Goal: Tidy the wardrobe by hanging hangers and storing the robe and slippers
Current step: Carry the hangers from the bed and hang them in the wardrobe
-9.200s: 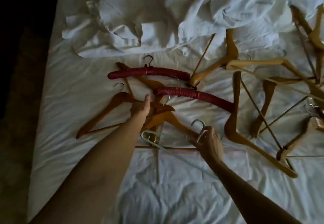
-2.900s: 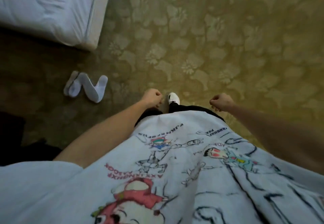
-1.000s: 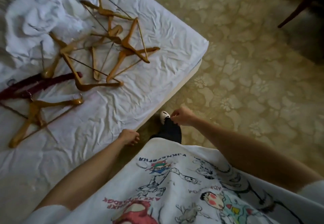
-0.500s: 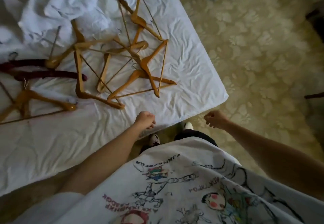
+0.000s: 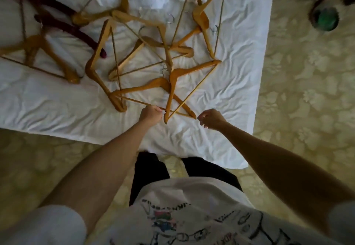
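Hangers mostly unhung: the wooden hangers (image 5: pixel 153 56) lie tangled mid-bed toward the bed's (image 5: pixel 240 83) right edge, about six there, overlaps make that approximate, plus two more near the left edge. Two padded maroon hangers (image 5: pixel 63 20) sit at the far-left side. Left hand (image 5: pixel 149 113) has its fingers curled at the crossbar of the nearest wooden hanger by the bed's front edge, apparently gripping it. Right hand (image 5: pixel 210 119) is loosely curled, holding nothing, just beside that hanger's tip. Robe, slippers, wardrobe not in view; judged early, nearly everything left.
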`<action>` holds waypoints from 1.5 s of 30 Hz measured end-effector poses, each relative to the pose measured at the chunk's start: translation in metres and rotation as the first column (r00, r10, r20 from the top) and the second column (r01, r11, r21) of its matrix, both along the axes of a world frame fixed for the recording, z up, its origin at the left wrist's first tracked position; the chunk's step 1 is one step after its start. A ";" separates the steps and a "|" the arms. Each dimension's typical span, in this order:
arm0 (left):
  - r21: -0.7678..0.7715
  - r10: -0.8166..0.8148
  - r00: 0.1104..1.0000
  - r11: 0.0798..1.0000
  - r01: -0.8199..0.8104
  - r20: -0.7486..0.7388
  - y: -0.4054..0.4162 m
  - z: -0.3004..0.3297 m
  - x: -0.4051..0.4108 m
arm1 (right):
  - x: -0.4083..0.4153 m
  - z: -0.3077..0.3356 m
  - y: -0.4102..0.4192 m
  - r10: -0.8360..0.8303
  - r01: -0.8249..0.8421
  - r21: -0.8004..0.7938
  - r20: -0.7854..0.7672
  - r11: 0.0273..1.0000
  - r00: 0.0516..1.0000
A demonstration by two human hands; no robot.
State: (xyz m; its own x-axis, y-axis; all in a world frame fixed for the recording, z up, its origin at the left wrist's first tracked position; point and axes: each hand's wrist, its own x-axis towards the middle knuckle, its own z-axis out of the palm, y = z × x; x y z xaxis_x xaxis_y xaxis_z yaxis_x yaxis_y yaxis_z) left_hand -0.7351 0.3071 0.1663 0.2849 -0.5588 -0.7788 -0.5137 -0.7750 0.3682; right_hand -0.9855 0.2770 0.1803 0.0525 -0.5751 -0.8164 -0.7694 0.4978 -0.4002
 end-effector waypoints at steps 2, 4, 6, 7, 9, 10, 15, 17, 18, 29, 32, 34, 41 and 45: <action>-0.019 0.025 0.998 1.000 -0.024 0.055 -0.022 -0.014 -0.006 | 0.018 -0.022 -0.036 0.096 -0.096 0.002 0.025 0.995 0.995; -0.023 0.024 0.995 0.999 -0.022 0.099 -0.043 -0.035 -0.012 | 0.040 -0.049 -0.066 0.149 -0.149 -0.007 0.034 0.989 0.988; -0.019 0.034 0.988 0.999 -0.031 0.153 -0.065 -0.063 -0.015 | 0.063 -0.078 -0.092 0.158 -0.157 -0.034 0.016 0.987 0.987; -0.019 0.038 0.982 0.999 -0.035 0.183 -0.077 -0.079 -0.015 | 0.074 -0.096 -0.103 0.150 -0.150 -0.046 0.002 0.988 0.989; -0.010 0.012 0.966 1.000 -0.010 0.259 -0.094 -0.113 -0.011 | 0.096 -0.129 -0.120 0.126 -0.128 -0.061 -0.037 0.990 0.991; 0.004 -0.054 0.946 0.998 0.056 0.319 -0.100 -0.129 -0.006 | 0.106 -0.144 -0.124 0.104 -0.108 -0.068 -0.067 0.992 0.992; 0.041 -0.313 0.719 0.929 0.368 0.621 -0.119 -0.189 0.030 | 0.137 -0.192 -0.120 0.182 -0.203 -0.082 -0.209 0.976 0.961; 0.067 -0.324 0.740 0.932 0.355 0.589 -0.122 -0.195 0.043 | 0.142 -0.197 -0.114 0.201 -0.239 -0.127 -0.254 0.963 0.946; 0.096 -0.332 0.766 0.937 0.337 0.550 -0.121 -0.195 0.049 | 0.142 -0.196 -0.110 0.184 -0.226 -0.146 -0.254 0.963 0.950; 0.200 0.267 0.937 0.954 -0.224 -0.225 -0.035 -0.046 0.060 | 0.050 -0.061 -0.031 -0.177 0.157 -0.243 -0.064 0.957 0.982; 0.205 0.411 0.797 0.912 -0.356 -0.443 -0.015 0.005 0.045 | 0.037 -0.013 -0.018 -0.194 0.208 -0.250 0.079 0.946 0.978; 0.128 0.424 0.755 0.898 -0.420 -0.500 -0.002 0.032 0.034 | 0.035 0.016 -0.012 -0.160 0.212 -0.258 0.206 0.943 0.965; -0.146 0.622 0.625 0.644 -0.751 -0.471 0.069 0.104 0.019 | 0.076 0.096 0.010 0.173 -0.059 -0.228 0.521 0.972 0.836; -0.317 0.714 0.590 0.499 -0.807 -0.377 0.128 0.125 0.029 | 0.131 0.124 0.032 0.378 -0.265 -0.272 0.596 0.925 0.709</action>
